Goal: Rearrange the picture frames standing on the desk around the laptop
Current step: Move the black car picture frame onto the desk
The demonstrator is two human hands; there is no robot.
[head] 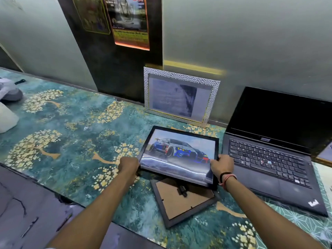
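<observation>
A black frame with a car picture (pixel 179 153) is held tilted above the desk, between both hands. My left hand (pixel 128 167) grips its lower left corner. My right hand (pixel 221 167) grips its lower right edge. Under it, a second frame (pixel 181 203) lies face down on the desk, showing its brown backing and stand clip. A silver textured frame (pixel 180 97) stands leaning against the wall behind. The open black laptop (pixel 274 153) sits to the right, its screen dark.
The desk (pixel 71 126) has a teal mat with gold tree patterns. Part of a gold-edged frame (pixel 325 155) shows at the right edge beyond the laptop. White and grey objects (pixel 8 105) lie at the far left. Posters (pixel 128 22) hang on the dark wall panel.
</observation>
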